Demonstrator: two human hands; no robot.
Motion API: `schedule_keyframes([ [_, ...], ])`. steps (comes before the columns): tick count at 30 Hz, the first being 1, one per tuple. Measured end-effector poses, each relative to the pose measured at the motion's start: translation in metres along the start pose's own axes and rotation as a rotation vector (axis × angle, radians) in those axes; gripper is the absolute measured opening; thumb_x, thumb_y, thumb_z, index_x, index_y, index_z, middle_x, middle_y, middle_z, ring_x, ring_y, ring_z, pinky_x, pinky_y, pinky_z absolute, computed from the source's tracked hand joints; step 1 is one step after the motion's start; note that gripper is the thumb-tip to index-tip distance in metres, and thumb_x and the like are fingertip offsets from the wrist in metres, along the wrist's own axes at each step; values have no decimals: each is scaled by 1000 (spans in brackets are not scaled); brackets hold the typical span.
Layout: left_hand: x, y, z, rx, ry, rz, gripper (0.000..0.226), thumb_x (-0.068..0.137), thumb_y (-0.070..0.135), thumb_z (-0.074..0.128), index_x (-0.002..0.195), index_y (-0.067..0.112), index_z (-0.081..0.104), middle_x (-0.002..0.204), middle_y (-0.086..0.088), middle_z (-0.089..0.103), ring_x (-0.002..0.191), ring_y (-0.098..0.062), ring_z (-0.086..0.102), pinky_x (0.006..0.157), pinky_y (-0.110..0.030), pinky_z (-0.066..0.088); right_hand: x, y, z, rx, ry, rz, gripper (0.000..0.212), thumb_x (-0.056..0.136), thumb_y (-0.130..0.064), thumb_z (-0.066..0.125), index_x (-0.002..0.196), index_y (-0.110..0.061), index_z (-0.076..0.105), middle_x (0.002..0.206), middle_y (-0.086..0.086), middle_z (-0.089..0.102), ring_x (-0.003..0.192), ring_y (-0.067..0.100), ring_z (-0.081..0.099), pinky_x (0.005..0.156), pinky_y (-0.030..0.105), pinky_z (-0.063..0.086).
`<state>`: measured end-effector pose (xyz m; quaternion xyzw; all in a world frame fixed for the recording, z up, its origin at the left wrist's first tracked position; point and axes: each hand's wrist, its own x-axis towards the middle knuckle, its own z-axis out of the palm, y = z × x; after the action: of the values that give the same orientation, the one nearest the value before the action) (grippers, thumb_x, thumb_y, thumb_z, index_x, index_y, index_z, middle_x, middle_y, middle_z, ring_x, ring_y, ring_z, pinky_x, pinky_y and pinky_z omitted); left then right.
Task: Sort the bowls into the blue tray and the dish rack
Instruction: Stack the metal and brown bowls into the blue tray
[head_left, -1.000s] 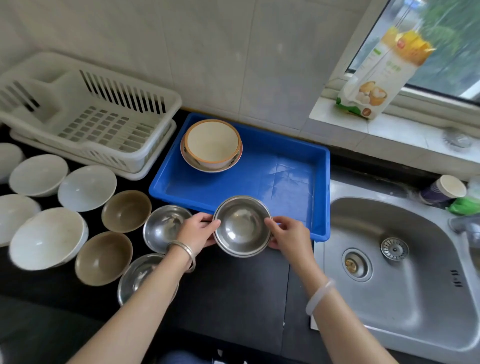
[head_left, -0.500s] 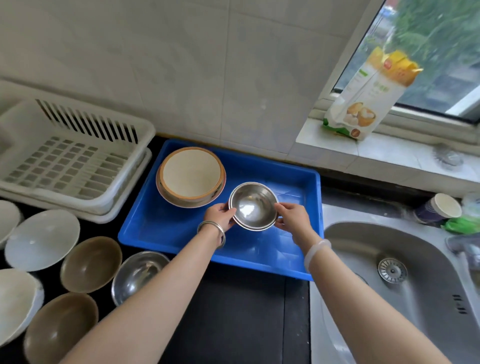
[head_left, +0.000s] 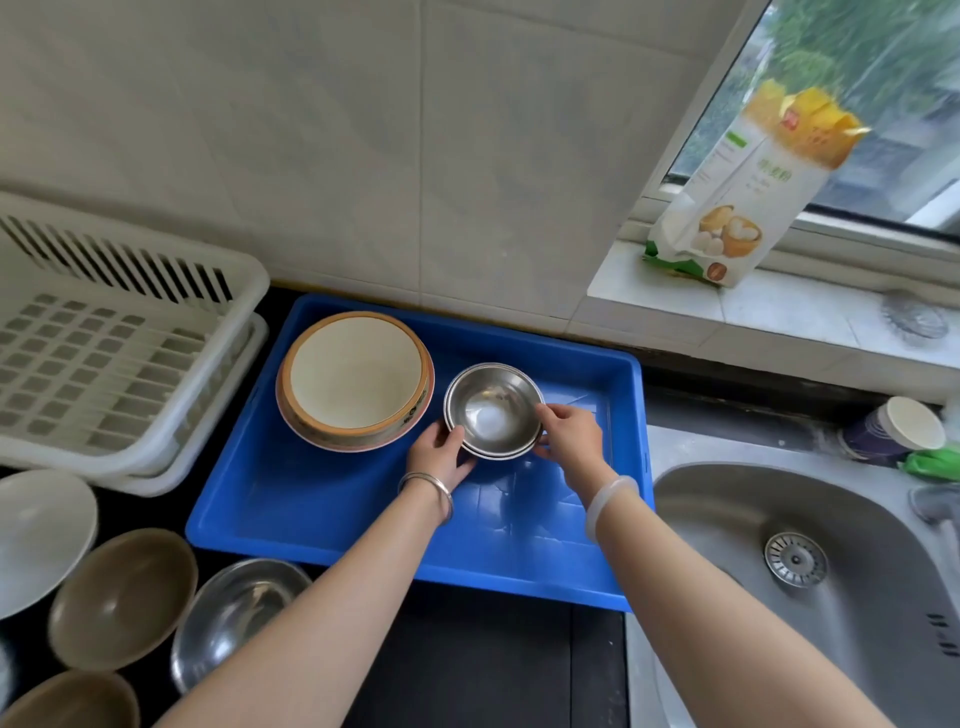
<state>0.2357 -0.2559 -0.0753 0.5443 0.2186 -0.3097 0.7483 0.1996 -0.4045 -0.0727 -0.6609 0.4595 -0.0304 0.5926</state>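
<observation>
A small steel bowl (head_left: 491, 408) sits low in the blue tray (head_left: 363, 519), right of a stack of cream bowls with orange rims (head_left: 356, 379). My left hand (head_left: 439, 454) grips its left rim and my right hand (head_left: 569, 439) grips its right rim. It looks like two steel bowls nested together. The white dish rack (head_left: 119, 353) stands left of the tray with nothing in it. On the dark counter at the lower left lie another steel bowl (head_left: 234, 618), two brown bowls (head_left: 122, 595) and a white bowl (head_left: 39, 535).
A steel sink (head_left: 810, 587) lies right of the tray. A flour bag (head_left: 748, 192) leans on the windowsill. A paper cup (head_left: 893, 431) and a green item stand behind the sink. The tiled wall runs close behind the tray.
Both hands carried the steel bowl from the counter's front edge over the tray rim and lowered it beside the cream bowls. The view shifted forward and right.
</observation>
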Motion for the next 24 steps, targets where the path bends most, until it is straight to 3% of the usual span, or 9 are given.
schedule_keyframes([
  [3,3,-4,3,-114,36,15,32,93,6,48,125,0,50,135,-18,50,111,-21,51,94,-27,41,2,-3,6,53,-13,8,19,94,-19,54,103,-8,66,80,7,63,75,24,62,68,33,58],
  [6,5,-8,7,-163,44,31,34,93,4,48,126,-1,48,136,-17,50,116,-23,51,96,-26,40,3,-5,12,109,-16,9,21,94,-18,53,107,-5,65,89,12,65,82,26,64,76,37,58],
  [10,9,-5,10,-194,38,39,33,93,4,47,126,-1,47,137,-17,49,126,-28,47,96,-29,41,5,-7,16,118,18,-37,23,95,-18,53,111,-6,64,84,3,65,76,17,65,67,27,57],
  [14,13,-3,11,-177,38,72,33,94,5,46,126,1,49,135,-16,51,114,-22,53,97,-27,40,5,-8,18,154,29,-33,25,94,-20,53,113,-7,65,93,8,69,79,18,66,70,28,58],
  [18,14,-4,11,-159,47,85,34,94,6,46,128,3,49,131,-15,54,104,-19,54,94,-26,41,2,-5,17,164,17,-39,19,94,-19,50,95,-15,68,102,13,69,80,18,66,72,30,58],
  [21,12,-1,10,-117,57,84,36,95,8,45,131,4,48,134,-13,52,118,-25,53,97,-27,41,-4,-6,14,144,-13,-56,22,95,-19,47,87,-20,68,101,11,68,82,18,64,73,30,56],
  [24,2,2,3,-22,82,97,43,94,7,47,136,0,41,140,-14,47,128,-26,47,97,-26,40,-15,-9,7,72,-24,-95,22,97,-21,45,93,-16,66,98,3,64,85,19,61,77,34,51],
])
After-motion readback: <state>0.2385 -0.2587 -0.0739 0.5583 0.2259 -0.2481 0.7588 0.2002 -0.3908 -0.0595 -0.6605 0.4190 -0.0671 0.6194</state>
